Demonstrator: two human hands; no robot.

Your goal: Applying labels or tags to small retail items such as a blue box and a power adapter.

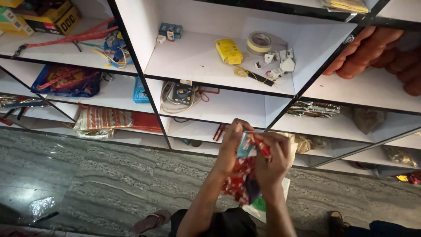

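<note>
Both hands meet near centre, in front of the shelf [219, 105]. Left hand [230, 149] and right hand [272, 160] both have fingers closed on a red patterned wrapper [239, 182], which hangs down between the wrists; a small blue packet [244, 148] sits pinched at its top between the two hands. Far, on the upper shelf: yellow box [229, 51], tape roll [259, 42], white plugs [280, 61]. Left compartments hold a blue bag [66, 81] and red straps [74, 38]. Grey stone floor [87, 175] below, sandal [151, 220] near the bottom edge.
</note>
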